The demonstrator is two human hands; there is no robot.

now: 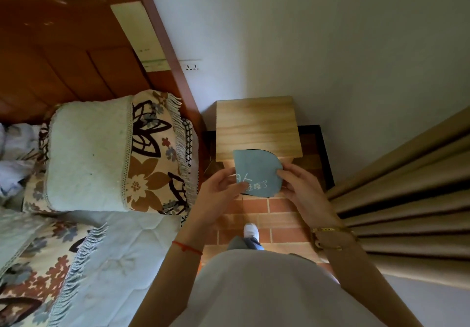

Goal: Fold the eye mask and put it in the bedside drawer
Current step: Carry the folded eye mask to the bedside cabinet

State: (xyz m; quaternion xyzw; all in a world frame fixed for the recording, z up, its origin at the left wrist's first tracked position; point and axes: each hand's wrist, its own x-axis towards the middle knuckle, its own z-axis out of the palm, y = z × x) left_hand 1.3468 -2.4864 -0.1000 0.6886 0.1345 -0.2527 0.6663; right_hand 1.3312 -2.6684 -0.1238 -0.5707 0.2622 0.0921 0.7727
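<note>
The folded eye mask was held just in front of the bedside desk, its edges pinched by the fingers of the left hand and right hand. No open drawer was seen; should one hand be freed for it, the fold might be lost

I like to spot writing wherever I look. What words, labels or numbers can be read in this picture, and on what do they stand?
"睡了": white characters on the blue eye mask, held between the left hand and the right hand.
The characters before these, on both lines, are partly hidden by the left hand: not readable.
Bracelet on the right wrist: marks too small to read.
Wall socket: no readable text.
</note>
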